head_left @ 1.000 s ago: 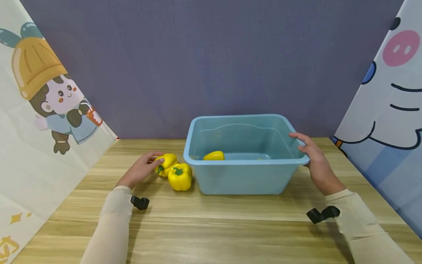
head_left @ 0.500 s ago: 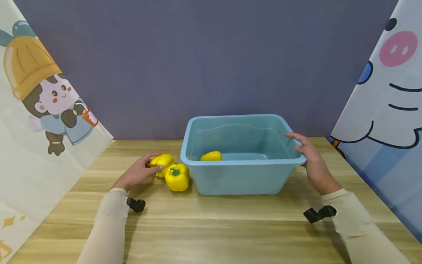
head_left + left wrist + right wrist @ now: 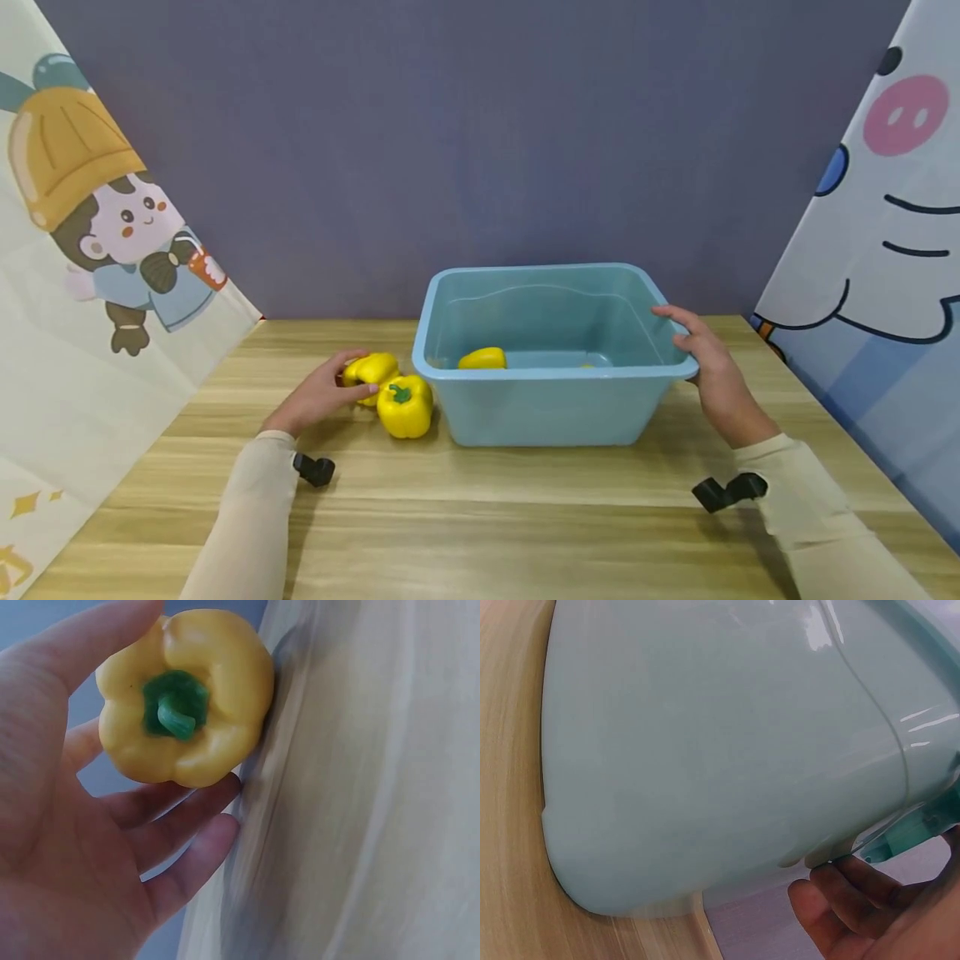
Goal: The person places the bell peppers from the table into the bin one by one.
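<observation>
My left hand (image 3: 318, 393) curls around a yellow bell pepper (image 3: 377, 365) lying on the table, its thumb on the near side. The left wrist view shows this pepper's green stem (image 3: 176, 712) facing the camera, with thumb and fingers on either side. Touching or very close to it, a second yellow bell pepper (image 3: 406, 408) stands upright, stem up. To their right is a light blue plastic bin (image 3: 551, 410). The bin's right rim is gripped by my right hand (image 3: 716, 375), with fingertips under the rim in the right wrist view.
Inside the bin lies another yellow pepper (image 3: 483, 358), partly hidden by the front wall. A small yellow patch shows farther right in it. The wooden table (image 3: 480, 533) ends at a grey-purple back panel (image 3: 480, 142). Printed cartoon sheets flank both sides.
The left hand has closed around the left pepper and turned it slightly, so its stem no longer shows in the head view. The right hand stays on the bin's rim.
</observation>
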The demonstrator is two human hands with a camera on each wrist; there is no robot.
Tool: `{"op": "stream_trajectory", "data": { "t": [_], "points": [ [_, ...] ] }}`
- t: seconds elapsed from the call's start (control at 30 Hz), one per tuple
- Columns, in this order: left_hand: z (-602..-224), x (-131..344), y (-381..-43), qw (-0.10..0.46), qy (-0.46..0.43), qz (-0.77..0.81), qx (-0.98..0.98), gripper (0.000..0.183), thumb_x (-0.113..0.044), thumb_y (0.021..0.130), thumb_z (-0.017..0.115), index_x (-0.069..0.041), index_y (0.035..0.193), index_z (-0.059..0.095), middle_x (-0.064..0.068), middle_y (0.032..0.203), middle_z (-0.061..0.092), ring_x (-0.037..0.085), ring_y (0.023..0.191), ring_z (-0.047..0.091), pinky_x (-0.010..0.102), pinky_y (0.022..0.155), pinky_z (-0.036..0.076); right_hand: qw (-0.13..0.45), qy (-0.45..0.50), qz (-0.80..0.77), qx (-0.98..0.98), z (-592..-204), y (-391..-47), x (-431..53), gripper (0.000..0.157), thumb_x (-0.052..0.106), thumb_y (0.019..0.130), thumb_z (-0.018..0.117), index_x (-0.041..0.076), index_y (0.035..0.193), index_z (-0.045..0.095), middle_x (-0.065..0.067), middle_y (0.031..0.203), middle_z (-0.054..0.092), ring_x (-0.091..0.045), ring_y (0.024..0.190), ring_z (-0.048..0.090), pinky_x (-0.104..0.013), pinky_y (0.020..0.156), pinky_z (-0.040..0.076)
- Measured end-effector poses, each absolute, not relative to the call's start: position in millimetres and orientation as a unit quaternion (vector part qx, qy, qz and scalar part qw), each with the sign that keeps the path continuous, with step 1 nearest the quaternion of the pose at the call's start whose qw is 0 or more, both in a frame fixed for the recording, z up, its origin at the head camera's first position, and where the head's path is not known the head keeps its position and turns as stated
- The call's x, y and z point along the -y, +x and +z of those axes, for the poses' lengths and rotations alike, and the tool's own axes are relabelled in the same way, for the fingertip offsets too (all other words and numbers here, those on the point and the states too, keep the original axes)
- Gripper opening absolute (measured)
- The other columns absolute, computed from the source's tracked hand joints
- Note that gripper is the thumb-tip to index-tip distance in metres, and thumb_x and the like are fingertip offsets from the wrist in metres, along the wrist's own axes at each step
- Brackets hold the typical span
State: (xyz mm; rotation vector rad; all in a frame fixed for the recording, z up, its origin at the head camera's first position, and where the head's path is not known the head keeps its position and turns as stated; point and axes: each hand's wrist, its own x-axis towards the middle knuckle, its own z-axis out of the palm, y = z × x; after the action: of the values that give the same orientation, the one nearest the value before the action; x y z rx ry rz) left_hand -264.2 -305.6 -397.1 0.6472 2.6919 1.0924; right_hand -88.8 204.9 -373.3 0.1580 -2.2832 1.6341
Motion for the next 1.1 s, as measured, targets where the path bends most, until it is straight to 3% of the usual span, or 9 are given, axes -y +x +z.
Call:
{"op": "stream_trajectory", "data": {
  "t": [0.4,0.7,1.1],
  "points": [
    [-390.9,308.1,-265.7,0.073,0.22,0.346,-0.909,0.081,-0.049,0.079,0.068,-0.016,0.143,0.031,0.012,0.14,0.036,0.031,0.119,0.041,0.053,0.098,0.032,0.173,0.06,0.597,0.781,-374.1,-89.3,-198.7,0.043,0.031,0.101,0.027,0.019,0.142,0.034,-0.005,0.144,0.026,-0.021,0.108,0.041,-0.03,0.077,0.041],
    [-401.8,308.5,-264.1,0.063,0.23,0.347,-0.907,0.079,-0.053,0.079,0.065,-0.021,0.142,0.032,0.01,0.141,0.036,0.03,0.119,0.041,0.053,0.098,0.032,0.174,0.061,0.592,0.785,-375.5,-87.3,-199.2,0.043,0.03,0.101,0.027,0.019,0.142,0.035,-0.009,0.142,0.027,-0.024,0.106,0.043,-0.03,0.075,0.043],
    [-404.9,302.3,-256.9,0.058,0.21,0.361,-0.907,0.073,-0.05,0.082,0.064,-0.023,0.142,0.032,0.009,0.137,0.04,0.029,0.115,0.044,0.051,0.096,0.034,0.17,0.057,0.579,0.795,-373.3,-84.3,-203.7,0.043,0.032,0.102,0.025,0.02,0.142,0.033,-0.004,0.144,0.026,-0.023,0.109,0.042,-0.032,0.078,0.042]
  ]
}}
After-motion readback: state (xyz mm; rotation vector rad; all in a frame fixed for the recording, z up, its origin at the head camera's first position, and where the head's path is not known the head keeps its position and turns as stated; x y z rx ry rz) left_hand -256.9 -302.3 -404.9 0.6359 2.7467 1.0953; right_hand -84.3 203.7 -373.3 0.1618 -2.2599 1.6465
